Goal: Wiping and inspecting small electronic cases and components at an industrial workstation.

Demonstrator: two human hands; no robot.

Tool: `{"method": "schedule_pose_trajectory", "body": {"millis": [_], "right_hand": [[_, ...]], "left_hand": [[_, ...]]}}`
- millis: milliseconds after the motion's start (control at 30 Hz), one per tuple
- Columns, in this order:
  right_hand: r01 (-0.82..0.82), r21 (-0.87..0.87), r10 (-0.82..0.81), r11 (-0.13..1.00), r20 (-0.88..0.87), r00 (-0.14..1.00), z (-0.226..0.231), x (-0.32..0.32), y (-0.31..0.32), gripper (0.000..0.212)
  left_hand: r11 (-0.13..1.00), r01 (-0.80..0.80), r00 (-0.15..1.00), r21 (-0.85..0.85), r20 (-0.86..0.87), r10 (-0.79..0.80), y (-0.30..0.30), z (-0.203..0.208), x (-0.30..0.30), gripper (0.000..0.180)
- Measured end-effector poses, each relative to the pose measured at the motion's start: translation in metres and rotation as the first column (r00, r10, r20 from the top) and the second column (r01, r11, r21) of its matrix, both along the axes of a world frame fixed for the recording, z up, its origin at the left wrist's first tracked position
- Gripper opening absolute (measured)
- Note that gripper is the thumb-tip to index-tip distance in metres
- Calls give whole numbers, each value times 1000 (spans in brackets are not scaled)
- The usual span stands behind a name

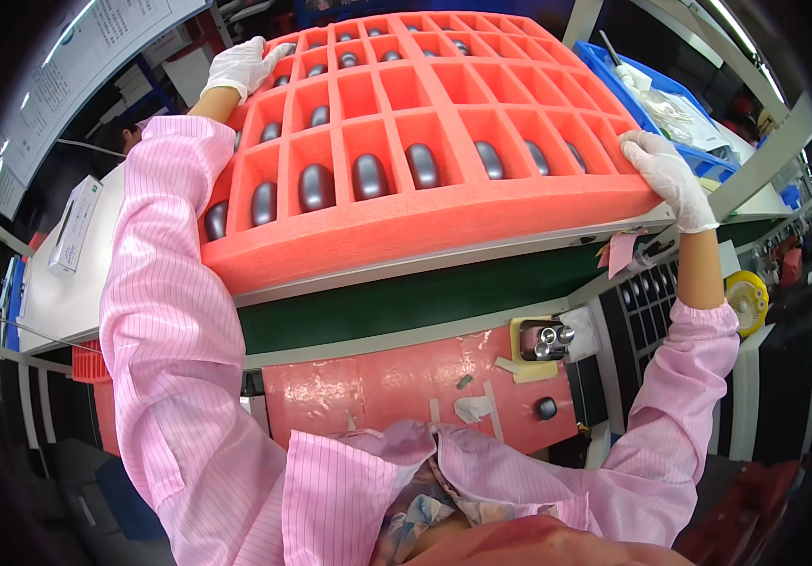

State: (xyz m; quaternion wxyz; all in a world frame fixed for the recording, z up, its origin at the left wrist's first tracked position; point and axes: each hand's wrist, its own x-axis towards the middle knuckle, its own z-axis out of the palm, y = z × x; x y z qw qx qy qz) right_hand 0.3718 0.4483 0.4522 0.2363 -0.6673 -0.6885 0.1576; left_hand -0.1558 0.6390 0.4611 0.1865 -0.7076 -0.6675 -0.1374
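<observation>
A large red-orange foam tray (406, 231) with rows of rectangular compartments lies across the upper middle, on a raised shelf. My left hand (241, 69), in a white glove, grips the tray's far left edge. At the near right corner, my gloved right hand (667, 179) has its fingers over the rim. Dark grey, rounded oblong cases stand in several compartments; one case (369, 176) is in the front row near the middle. Other compartments hold nothing, mostly in the middle and right rows. The undersides of both hands are hidden.
Beneath the shelf edge (481, 247) is a pink-covered work surface (387, 377) with a single dark case (544, 407), a crumpled white wipe (472, 408) and a small metal fixture (545, 340). A blue bin (646, 111) stands right of the tray, a white box (75, 224) to the left.
</observation>
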Motion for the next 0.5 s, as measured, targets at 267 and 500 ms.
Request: {"method": "schedule_pose_trajectory", "body": {"millis": [267, 500], "right_hand": [[36, 214, -79, 976, 194, 978, -2, -30, -19, 27], [111, 675, 106, 730, -272, 957, 3, -96, -36, 34]], "left_hand": [[779, 609, 789, 151, -13, -615, -113, 33, 91, 46], [568, 813, 518, 124, 289, -805, -196, 18, 184, 74]]}}
